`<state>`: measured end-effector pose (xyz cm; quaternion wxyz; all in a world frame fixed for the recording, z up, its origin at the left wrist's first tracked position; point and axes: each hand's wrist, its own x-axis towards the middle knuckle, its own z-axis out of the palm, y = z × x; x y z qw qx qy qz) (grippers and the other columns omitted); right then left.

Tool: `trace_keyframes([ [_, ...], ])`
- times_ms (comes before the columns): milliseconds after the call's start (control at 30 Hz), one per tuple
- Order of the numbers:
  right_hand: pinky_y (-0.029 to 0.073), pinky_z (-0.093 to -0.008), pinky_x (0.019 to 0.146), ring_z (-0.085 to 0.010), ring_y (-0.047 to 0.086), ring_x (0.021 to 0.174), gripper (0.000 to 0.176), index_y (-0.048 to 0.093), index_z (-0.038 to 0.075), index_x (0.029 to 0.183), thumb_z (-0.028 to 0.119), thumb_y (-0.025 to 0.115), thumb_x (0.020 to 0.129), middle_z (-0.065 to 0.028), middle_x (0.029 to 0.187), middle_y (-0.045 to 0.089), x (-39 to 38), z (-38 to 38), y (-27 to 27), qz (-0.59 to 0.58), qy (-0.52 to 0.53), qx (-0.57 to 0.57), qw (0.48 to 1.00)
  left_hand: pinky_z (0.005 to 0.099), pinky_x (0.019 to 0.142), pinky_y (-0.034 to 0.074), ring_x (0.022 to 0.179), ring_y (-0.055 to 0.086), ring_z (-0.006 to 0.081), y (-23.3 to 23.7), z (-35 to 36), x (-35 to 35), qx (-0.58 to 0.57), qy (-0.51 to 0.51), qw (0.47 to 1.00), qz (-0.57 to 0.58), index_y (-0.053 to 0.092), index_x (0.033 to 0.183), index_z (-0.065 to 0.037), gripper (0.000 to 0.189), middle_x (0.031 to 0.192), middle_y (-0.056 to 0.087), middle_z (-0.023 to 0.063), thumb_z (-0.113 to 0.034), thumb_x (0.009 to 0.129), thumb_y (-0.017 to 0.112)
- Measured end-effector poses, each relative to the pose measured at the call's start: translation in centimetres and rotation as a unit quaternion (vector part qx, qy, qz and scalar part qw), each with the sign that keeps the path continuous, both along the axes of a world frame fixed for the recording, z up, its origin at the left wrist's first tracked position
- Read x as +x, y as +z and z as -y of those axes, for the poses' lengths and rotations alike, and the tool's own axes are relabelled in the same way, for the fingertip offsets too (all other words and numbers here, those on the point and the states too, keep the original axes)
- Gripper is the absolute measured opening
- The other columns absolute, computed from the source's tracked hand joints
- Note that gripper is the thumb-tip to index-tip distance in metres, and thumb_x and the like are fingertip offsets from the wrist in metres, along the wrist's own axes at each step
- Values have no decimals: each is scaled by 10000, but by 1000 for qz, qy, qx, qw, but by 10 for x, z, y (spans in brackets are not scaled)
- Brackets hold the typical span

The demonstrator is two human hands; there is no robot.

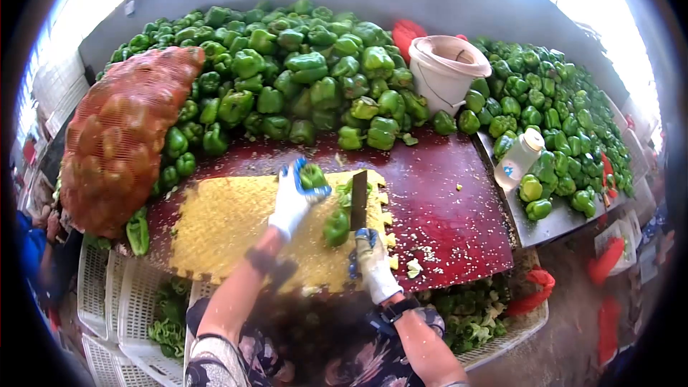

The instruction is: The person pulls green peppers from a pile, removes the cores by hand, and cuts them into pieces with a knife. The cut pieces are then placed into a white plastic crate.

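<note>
My left hand [292,201], in a white and blue glove, is closed around a green bell pepper [312,176] over the yellow foam mat [222,222]. My right hand [375,265], gloved too, grips the handle of a broad-bladed knife [360,197], whose blade points away from me near the mat's right edge. Just left of the blade, another green pepper [335,228] rests on the mat, with a green piece [345,193] behind it. A small pale scrap [414,268] lies to the right of my right hand.
Bell peppers [308,68] are heaped behind the mat, more [545,100] at the right. A full red mesh sack [129,136] leans at left. A white bucket [437,79] and plastic bottle [520,158] stand beyond the seed-strewn red tabletop [451,208]. White crates [140,308] sit below.
</note>
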<state>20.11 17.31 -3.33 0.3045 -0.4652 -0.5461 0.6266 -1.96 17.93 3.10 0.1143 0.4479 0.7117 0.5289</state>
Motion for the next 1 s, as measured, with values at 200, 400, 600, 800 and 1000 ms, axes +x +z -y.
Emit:
trace_keyframes([
  [200,487,-288,473,-118,521,537,198,565,146,1059,334,585,1002,1,718,552,4,8,19,-104,-6,-47,993,465,1050,404,1182,485,403,-62,100,34,-41,111,978,-172,380,1449,-19,970,1296,456,233,-379,692,868],
  [400,460,-310,480,-134,529,556,370,485,40,1311,189,556,979,-66,788,581,16,30,50,23,34,56,998,415,1064,404,1294,449,337,-62,119,17,15,22,981,193,436,1471,-157,645,1467,381,216,-489,948,616],
  [600,426,-282,499,-94,504,574,219,601,37,1138,177,576,972,-21,721,573,8,59,75,132,103,288,943,277,718,496,931,565,100,-83,134,2,168,90,913,361,588,1315,-157,392,1161,599,-35,-374,989,608],
  [800,523,-347,666,-195,631,791,346,470,69,1359,66,462,1013,-159,1002,645,-11,69,111,120,203,271,933,253,530,476,622,545,89,-87,153,-9,242,185,855,419,620,1184,-140,301,884,610,-24,-334,958,663],
  [1000,499,-454,821,-305,633,903,474,431,-33,1392,295,378,1054,-217,1083,632,-23,36,65,304,366,301,826,212,488,391,612,492,43,-57,139,21,131,104,912,374,594,1145,-126,291,887,586,-47,-281,928,713],
])
